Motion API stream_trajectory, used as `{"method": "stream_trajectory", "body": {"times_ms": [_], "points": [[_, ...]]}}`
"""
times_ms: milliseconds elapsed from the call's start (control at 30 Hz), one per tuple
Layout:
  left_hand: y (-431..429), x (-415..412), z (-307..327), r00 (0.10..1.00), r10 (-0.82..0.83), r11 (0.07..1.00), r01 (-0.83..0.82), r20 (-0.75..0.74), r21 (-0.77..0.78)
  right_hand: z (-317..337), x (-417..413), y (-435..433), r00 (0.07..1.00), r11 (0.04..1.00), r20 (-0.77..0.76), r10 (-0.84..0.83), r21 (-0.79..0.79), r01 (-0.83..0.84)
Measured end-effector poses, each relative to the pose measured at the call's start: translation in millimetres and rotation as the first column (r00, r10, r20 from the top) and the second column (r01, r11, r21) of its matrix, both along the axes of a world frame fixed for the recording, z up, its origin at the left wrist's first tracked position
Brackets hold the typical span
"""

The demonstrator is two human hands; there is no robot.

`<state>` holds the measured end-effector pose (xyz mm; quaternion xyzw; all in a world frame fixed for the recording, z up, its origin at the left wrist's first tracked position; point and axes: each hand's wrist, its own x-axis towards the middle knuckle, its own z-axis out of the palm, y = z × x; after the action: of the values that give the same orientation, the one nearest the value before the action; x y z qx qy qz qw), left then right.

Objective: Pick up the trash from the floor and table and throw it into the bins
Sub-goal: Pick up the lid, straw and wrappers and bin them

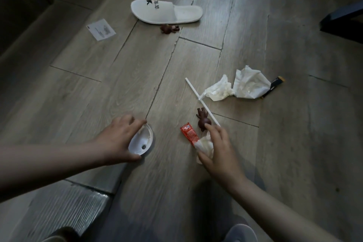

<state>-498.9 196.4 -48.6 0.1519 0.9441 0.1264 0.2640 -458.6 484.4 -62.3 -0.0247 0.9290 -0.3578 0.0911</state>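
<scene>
Down low, the left hand's (117, 139) fingers (135, 122) curl over the rim of a white plastic lid (141, 140) lying on the wood floor (117, 74), thumb at its near edge. The right hand (218, 153) clutches a tissue wad (205, 146), with a red sachet (188, 132) poking out beside it and the forefinger stretched to a brown figure (203, 120) by a white straw (200, 98). Beyond lie crumpled paper (241, 85), a dark packet (275, 84), a white slipper (167, 12), another brown toy (170, 28) and a paper slip (101, 29).
</scene>
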Motion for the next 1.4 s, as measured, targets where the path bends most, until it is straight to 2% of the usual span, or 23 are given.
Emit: {"method": "stream_trajectory", "body": {"times_ms": [333, 433, 500, 567, 733, 900, 1033, 1200, 1300, 1400], "points": [[2, -5, -1, 1.0, 0.008, 1.0, -0.008, 0.015, -0.001, 13, -41, 3, 0.993, 0.997, 0.115, -0.015, 0.075, 0.007], [3, -8, -2, 0.999, 0.047, 0.998, -0.047, 0.016, 0.03, 16, -57, 15, 0.997, 0.993, 0.051, -0.06, 0.105, 0.054], [4, -10, -3, 0.999, 0.052, 0.997, -0.052, 0.011, 0.048, 18, -76, 28, 0.993, 0.978, -0.026, -0.117, 0.173, 0.119], [5, -11, -5, 0.999, 0.042, 0.998, -0.042, 0.016, 0.053, 19, -97, 44, 0.989, 0.953, -0.037, -0.144, 0.263, 0.149], [7, -13, -6, 1.0, 0.006, 0.999, -0.007, 0.028, 0.031, 19, -128, 57, 0.987, 0.93, 0.146, -0.062, 0.367, 0.004], [6, -13, -10, 1.0, -0.007, 1.0, 0.007, 0.012, 0.02, 10, -117, 32, 0.998, 0.925, 0.053, 0.044, 0.375, -0.06], [5, -14, -13, 0.999, -0.025, 1.0, 0.025, 0.022, -0.008, 6, -115, 22, 0.965, 0.924, 0.216, 0.148, 0.319, -0.213], [3, -15, -17, 1.0, -0.01, 1.0, 0.01, 0.012, -0.003, 9, -115, 18, 0.909, 0.859, 0.374, 0.185, 0.388, -0.334], [3, -14, -19, 1.0, -0.014, 1.0, 0.014, 0.013, -0.01, 2, -91, 11, 0.927, 0.864, 0.339, 0.162, 0.404, -0.299], [3, -14, -19, 1.0, -0.013, 1.0, 0.013, 0.001, -0.003, -11, -67, 2, 0.979, 0.854, 0.181, 0.09, 0.491, -0.17]]}}
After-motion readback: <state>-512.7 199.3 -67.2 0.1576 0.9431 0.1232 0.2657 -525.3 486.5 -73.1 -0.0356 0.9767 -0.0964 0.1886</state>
